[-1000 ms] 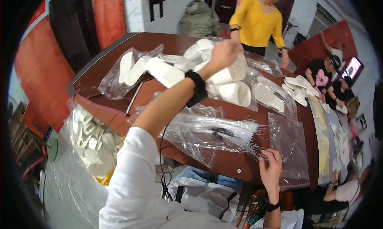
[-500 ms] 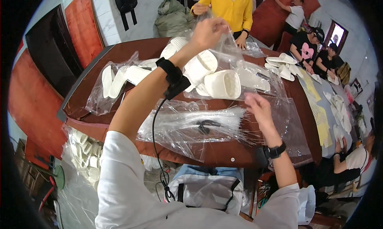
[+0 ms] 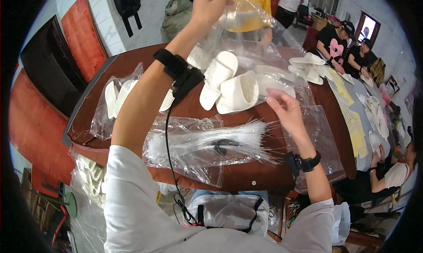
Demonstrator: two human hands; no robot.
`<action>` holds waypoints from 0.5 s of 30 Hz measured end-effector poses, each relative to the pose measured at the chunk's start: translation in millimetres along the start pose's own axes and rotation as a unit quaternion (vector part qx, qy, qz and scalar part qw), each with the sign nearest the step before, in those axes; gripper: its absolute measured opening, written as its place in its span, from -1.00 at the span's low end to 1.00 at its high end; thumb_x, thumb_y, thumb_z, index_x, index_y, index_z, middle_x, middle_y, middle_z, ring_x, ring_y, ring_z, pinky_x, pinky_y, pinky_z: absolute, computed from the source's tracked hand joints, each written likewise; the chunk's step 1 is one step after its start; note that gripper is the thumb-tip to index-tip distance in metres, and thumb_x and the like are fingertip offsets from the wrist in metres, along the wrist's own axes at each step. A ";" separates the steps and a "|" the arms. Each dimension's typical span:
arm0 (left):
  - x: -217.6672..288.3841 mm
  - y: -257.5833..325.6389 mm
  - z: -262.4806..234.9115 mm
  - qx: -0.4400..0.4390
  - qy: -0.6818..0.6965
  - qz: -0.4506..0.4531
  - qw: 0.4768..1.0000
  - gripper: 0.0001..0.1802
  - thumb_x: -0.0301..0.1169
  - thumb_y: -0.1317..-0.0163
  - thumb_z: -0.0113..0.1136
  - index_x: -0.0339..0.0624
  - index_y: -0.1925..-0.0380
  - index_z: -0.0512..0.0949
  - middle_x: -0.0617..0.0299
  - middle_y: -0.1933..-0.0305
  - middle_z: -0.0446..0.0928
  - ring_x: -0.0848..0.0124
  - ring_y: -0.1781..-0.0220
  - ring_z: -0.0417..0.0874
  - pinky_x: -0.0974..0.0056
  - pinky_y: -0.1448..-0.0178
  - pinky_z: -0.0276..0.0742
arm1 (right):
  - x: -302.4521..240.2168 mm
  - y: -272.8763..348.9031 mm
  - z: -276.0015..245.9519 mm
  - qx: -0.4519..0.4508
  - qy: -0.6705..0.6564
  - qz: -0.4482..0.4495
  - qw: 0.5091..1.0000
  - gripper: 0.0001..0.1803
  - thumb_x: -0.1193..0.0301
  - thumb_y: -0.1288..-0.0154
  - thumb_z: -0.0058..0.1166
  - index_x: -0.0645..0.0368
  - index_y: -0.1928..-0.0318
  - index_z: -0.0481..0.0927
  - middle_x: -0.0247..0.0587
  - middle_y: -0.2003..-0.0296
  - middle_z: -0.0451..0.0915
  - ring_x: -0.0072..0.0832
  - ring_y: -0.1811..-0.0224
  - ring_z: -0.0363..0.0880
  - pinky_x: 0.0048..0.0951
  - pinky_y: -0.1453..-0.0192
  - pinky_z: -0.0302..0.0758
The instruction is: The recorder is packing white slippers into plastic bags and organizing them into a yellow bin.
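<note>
My left hand [image 3: 210, 6] is raised at the top edge, its fingers closed on the upper part of a clear plastic bag [image 3: 264, 17]. The bag hangs down toward several white slippers [image 3: 243, 92] lying on the brown padded table [image 3: 187, 109]. My right hand [image 3: 286, 114] hovers just right of the nearest slipper, close to the bag's lower part. Its thumb and fingers are apart, and nothing shows between them. Nearer to me lies a bundle of thin clear strands [image 3: 189, 140] on plastic film, with a dark tie [image 3: 224, 145] on it.
More slippers lie in a clear bag [image 3: 99, 116] at the left. Another plastic sheet [image 3: 317, 143] lies flat at the right. Slippers [image 3: 310, 68] and yellow paper [image 3: 352, 125] are along the far right, where several people sit. A person in yellow [image 3: 246, 21] stands across the table.
My left hand has risen and moved left, pulling the bag upward. My right hand has shifted slightly, its fingers now more apart. The person in yellow shows less, partly behind the bag.
</note>
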State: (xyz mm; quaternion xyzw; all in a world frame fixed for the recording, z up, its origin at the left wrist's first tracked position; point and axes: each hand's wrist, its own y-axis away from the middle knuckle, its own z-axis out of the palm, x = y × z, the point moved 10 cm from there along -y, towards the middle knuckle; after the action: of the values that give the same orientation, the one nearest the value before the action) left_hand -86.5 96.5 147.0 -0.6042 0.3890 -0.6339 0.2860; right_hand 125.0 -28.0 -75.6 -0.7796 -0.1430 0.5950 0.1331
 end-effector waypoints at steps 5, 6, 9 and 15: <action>28.1 -5.2 4.8 0.038 0.037 -0.030 0.998 -0.78 -0.32 -0.40 0.02 -0.22 0.15 0.54 0.41 0.42 0.56 0.70 0.51 0.49 0.58 0.46 0.36 | -21.1 6.8 -48.5 0.150 0.003 -0.098 0.984 -0.86 0.46 -0.39 0.01 0.30 0.20 0.56 -0.31 0.26 0.61 -0.64 0.22 0.52 -0.58 0.07 0.48; 28.8 -7.6 1.2 0.038 0.036 -0.033 0.998 -0.78 -0.32 -0.40 0.02 -0.22 0.15 0.54 0.41 0.42 0.56 0.70 0.51 0.49 0.58 0.46 0.36 | -25.8 6.8 -50.2 0.149 0.002 -0.095 0.984 -0.86 0.46 -0.39 0.01 0.30 0.20 0.56 -0.31 0.26 0.61 -0.64 0.22 0.52 -0.58 0.07 0.48; 50.0 -12.5 -6.4 0.040 -0.057 0.024 0.997 -0.77 -0.30 -0.41 0.02 -0.23 0.16 0.53 0.43 0.51 0.54 0.72 0.57 0.43 0.59 0.51 0.29 | -58.4 26.1 -81.2 0.244 -0.065 -0.114 0.961 -0.84 0.42 -0.45 -0.08 0.26 0.18 0.51 -0.33 0.34 0.56 -0.64 0.32 0.52 -0.59 0.19 0.50; 48.5 1.3 -6.1 -0.023 -0.133 -0.052 0.989 -0.79 -0.35 -0.43 -0.04 -0.27 0.17 0.49 0.36 0.53 0.54 0.70 0.67 0.38 0.58 0.62 0.24 | -64.3 39.9 -105.0 0.244 -0.125 -0.031 0.961 -0.78 0.30 -0.47 -0.08 0.20 0.20 0.49 -0.48 0.54 0.37 -0.73 0.62 0.35 -0.66 0.57 0.32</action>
State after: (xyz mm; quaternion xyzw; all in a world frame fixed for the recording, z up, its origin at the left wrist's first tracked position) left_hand -97.9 56.2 172.4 -0.7092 0.3300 -0.5525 0.2880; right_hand 212.9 -93.4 -6.6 -0.6382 -0.0331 0.7000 0.3187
